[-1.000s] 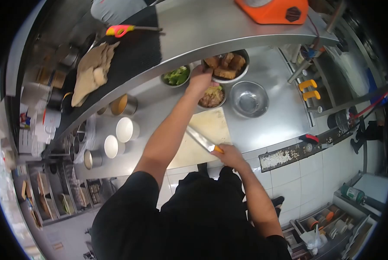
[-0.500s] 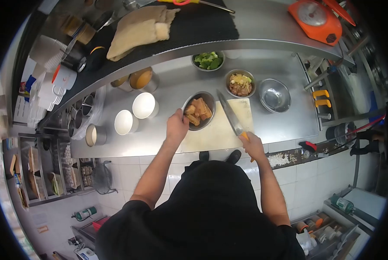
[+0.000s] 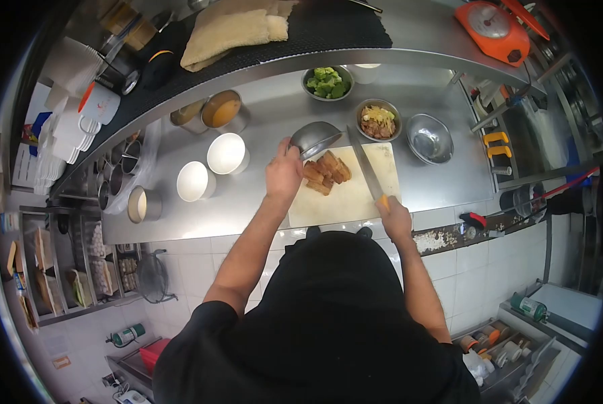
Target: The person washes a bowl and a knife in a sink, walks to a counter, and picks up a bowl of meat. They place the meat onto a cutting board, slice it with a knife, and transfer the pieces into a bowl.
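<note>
While the left hand (image 3: 285,172) clamps its fingers on a tilted bowl (image 3: 316,137), the right hand's (image 3: 396,219) close round a knife (image 3: 369,170).
Brown chunks (image 3: 327,173) lie on a board (image 3: 307,210) by the worktop's (image 3: 247,214) near edge; the cup's (image 3: 100,104) lettering is unreadable.

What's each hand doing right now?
Left hand: closed on the rim of the tipped metal bowl.
Right hand: closed around the orange handle of the knife.

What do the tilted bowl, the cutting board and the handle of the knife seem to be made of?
Tilted bowl: metal, likely stainless steel; grey with a soft shine.
Cutting board: probably plastic, matte; pale cream, no wood grain visible.
Knife handle: likely plastic; solid yellow-orange colour, though the right hand covers most.
</note>
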Demonstrator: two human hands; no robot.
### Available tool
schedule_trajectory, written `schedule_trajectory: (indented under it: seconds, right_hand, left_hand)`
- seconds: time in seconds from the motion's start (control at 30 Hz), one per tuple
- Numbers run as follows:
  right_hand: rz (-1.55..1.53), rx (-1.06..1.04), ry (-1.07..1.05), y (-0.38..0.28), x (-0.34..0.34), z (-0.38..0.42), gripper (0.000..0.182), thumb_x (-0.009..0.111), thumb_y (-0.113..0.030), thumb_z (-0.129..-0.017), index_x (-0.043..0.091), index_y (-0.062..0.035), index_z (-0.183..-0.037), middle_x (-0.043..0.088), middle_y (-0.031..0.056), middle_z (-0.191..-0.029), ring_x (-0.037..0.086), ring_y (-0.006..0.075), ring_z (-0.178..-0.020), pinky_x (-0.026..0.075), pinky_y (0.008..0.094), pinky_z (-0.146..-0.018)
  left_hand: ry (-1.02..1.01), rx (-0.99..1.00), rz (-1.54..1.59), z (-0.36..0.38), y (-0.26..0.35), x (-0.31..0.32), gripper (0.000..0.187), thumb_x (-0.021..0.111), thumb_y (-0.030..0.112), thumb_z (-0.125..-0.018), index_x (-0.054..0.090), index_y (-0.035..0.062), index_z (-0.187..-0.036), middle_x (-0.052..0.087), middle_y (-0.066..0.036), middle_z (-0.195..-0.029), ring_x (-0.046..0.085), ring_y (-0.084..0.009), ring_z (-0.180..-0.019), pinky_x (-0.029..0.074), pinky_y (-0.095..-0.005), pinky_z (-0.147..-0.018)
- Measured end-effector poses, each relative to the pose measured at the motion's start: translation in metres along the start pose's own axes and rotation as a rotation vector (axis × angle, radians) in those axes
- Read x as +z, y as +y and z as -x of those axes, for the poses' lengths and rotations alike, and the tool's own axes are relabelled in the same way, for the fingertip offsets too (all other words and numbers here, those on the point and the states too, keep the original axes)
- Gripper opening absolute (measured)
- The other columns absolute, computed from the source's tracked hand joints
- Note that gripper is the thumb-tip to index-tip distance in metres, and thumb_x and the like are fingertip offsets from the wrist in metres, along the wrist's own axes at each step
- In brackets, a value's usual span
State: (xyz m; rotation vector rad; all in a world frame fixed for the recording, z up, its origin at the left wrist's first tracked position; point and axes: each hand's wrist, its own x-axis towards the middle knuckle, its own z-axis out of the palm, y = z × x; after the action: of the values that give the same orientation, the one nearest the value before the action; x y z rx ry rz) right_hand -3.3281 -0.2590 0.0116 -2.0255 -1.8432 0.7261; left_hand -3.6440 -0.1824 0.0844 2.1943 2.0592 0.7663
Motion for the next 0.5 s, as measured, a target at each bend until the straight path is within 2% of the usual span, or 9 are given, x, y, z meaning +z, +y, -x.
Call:
schedule_trajectory:
  seconds: [0.1,0.2,0.3,0.4,0.5]
  right_hand:
    - [0.031,0.029,-0.013,-0.007,-0.006,0.000,0.039,0.064,-0.042,-0.097,0.059,-0.0038,-0.100,0.070,0.0260,-0.084,0.067,0.0475,-0.081,0.053,0.0550,-0.070]
    - [0.029,0.033,-0.018,-0.009,-0.008,0.002,0.038,0.064,-0.041,-0.097,0.059,-0.0038,-0.099,0.070,0.0255,-0.084,0.068,0.0474,-0.083,0.052,0.0554,-0.071]
    - [0.021,0.033,0.008,-0.008,-0.005,0.005,0.036,0.064,-0.039,-0.098,0.059,-0.0031,-0.098,0.069,0.0256,-0.084,0.067,0.0479,-0.083,0.052,0.0556,-0.071]
    - [-0.051,-0.020,0.057,0.004,-0.001,0.009,0.034,0.065,-0.034,-0.098,0.059,-0.0014,-0.094,0.068,0.0251,-0.078,0.067,0.0460,-0.074,0.052,0.0524,-0.066]
    - [-0.168,0.066,-0.081,0.012,-0.008,0.009,0.036,0.065,-0.036,-0.097,0.058,-0.0002,-0.099,0.068,0.0278,-0.084,0.066,0.0497,-0.084,0.051,0.0548,-0.070]
  left_hand:
    - [0.077,-0.015,0.025,-0.012,-0.004,-0.004,0.014,0.063,0.007,-0.086,0.058,0.0030,-0.099,0.059,-0.019,-0.137,0.070,-0.0403,-0.088,0.059,-0.0484,-0.077]
    - [0.330,0.013,0.056,-0.031,-0.024,0.000,0.011,0.061,0.007,-0.089,0.057,0.0020,-0.098,0.060,-0.023,-0.134,0.071,-0.0384,-0.088,0.058,-0.0481,-0.075]
    - [-0.066,-0.590,0.499,-0.052,-0.038,-0.009,0.009,0.056,0.006,-0.095,0.057,-0.0015,-0.100,0.062,-0.026,-0.123,0.072,-0.0355,-0.089,0.062,-0.0451,-0.073]
    - [-0.098,-0.896,1.147,-0.052,-0.060,0.001,0.016,0.051,0.006,-0.100,0.052,-0.0065,-0.108,0.062,-0.026,-0.115,0.071,-0.0337,-0.092,0.065,-0.0421,-0.074]
    - [-0.079,-1.054,1.339,-0.043,-0.079,0.023,0.024,0.049,0.006,-0.101,0.044,-0.0100,-0.118,0.059,-0.024,-0.110,0.069,-0.0340,-0.094,0.067,-0.0415,-0.077]
